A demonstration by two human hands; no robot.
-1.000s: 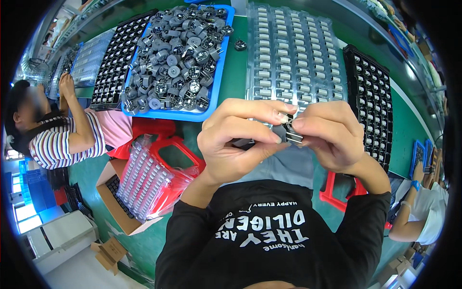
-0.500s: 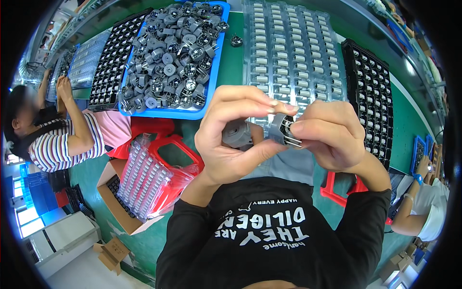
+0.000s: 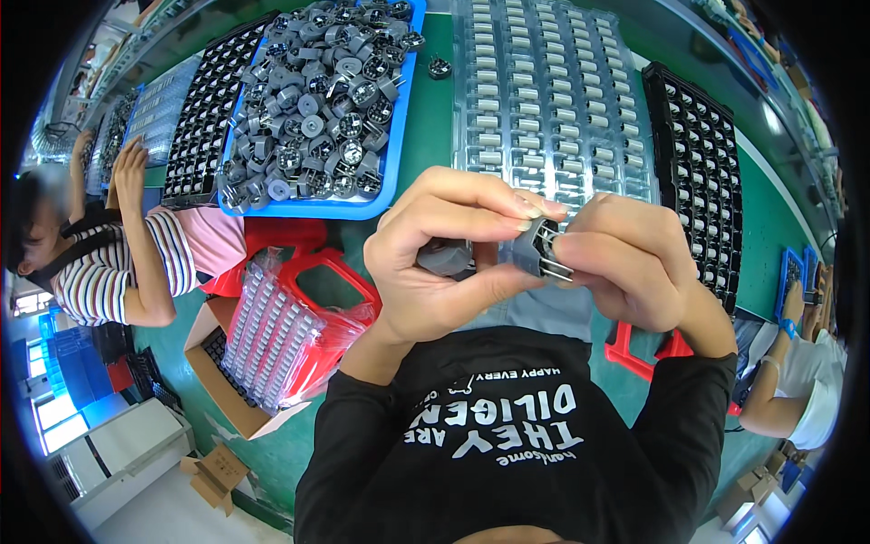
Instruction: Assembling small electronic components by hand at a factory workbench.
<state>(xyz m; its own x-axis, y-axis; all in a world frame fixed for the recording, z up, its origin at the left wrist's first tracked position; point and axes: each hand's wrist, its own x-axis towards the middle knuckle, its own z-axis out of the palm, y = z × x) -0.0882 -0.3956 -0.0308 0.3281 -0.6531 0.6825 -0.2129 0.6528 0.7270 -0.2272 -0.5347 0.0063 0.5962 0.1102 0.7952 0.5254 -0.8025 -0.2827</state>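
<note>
A round dark grey plastic housing with metal pins point(image 3: 529, 250) is pinched between the thumb and fingertips of my left hand point(image 3: 426, 245). Its open, pinned side faces right. A second grey round housing point(image 3: 445, 257) is tucked in the curl of the same hand. My right hand point(image 3: 630, 258) is closed against the pinned side, thumb and forefinger touching the pins. Whatever those fingers may hold is hidden. Just beyond both hands lies a clear plastic tray point(image 3: 553, 100) with rows of small white cylindrical parts.
A blue bin point(image 3: 391, 172) heaped with similar grey housings stands at left, with one loose housing point(image 3: 439, 68) beside it. Black trays of parts point(image 3: 213, 118) point(image 3: 698, 172) flank the work area. A red stool point(image 3: 335, 281) and an open carton point(image 3: 217, 363) are lower left. Co-workers sit either side.
Both hands stay together at nearly the same place. The second housing in my left hand has turned, showing more of its side. The left co-worker's raised hand has shifted.
</note>
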